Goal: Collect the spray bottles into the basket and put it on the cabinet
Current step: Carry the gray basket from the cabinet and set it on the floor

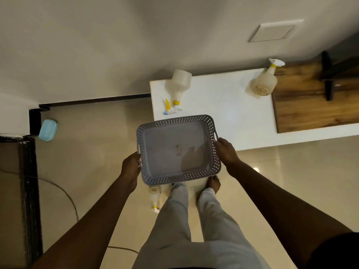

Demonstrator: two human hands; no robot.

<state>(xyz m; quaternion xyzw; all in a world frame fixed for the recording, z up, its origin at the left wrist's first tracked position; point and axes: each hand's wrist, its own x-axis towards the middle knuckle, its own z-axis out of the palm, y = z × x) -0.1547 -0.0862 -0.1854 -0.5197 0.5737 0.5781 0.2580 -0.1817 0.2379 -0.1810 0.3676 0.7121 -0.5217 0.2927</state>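
I hold a grey perforated basket level in the air, with nothing in it. My left hand grips its left handle and my right hand grips its right handle. Beyond it stands a low white cabinet. A translucent spray bottle with a yellow collar lies on its side at the cabinet's left end. A second spray bottle stands tilted further right on the top. A third spray bottle lies on the floor under the basket, beside my left leg.
A wooden panel covers the cabinet's right part, with a black stand on it. A light blue box sits on the floor at left by a dark frame. A cable curves across the tiled floor. My bare feet are below the basket.
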